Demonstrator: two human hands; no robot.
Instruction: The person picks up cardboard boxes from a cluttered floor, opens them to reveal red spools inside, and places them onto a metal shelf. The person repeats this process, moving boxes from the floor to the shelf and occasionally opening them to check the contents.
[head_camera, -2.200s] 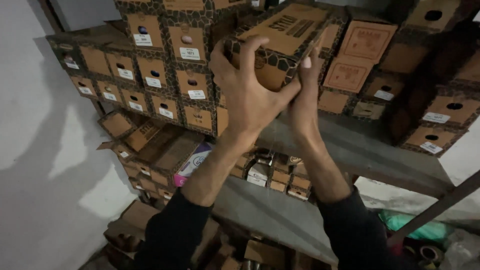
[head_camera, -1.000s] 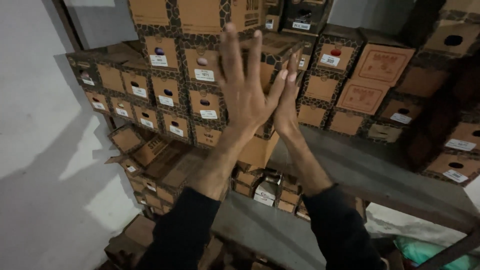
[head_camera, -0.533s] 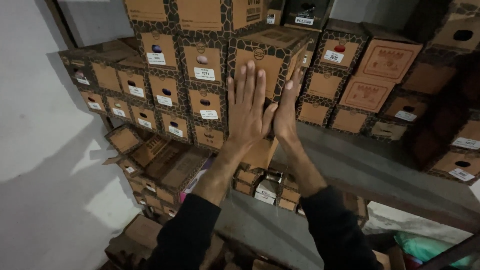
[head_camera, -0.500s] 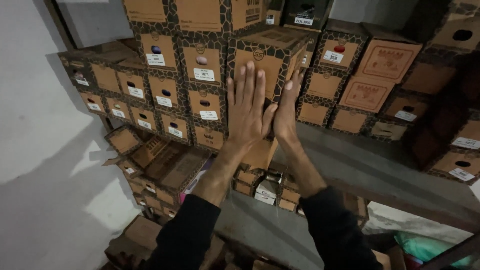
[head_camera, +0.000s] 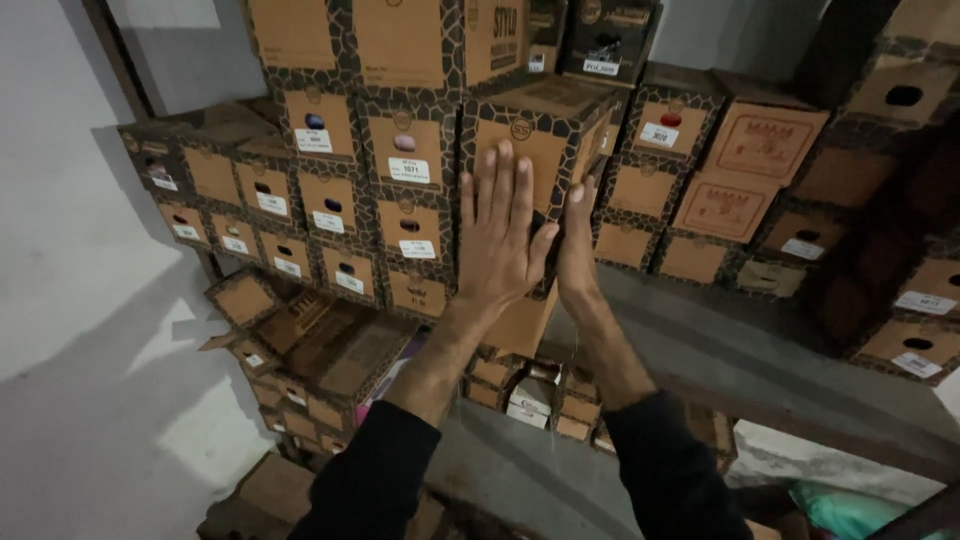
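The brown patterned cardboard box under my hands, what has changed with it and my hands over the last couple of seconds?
The brown patterned cardboard box went from gripped and tilted at its corners to pushed into the stack. The left hand now lies flat on its front; the right hand presses its side edge. The neighbouring labelled boxes stayed put.

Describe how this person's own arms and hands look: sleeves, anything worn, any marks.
Both arms wear black long sleeves pushed up to mid-forearm, leaving the forearms bare. The left hand and right hand are bare: no gloves, rings, watch or bracelets show. No marks can be made out in this dim light.
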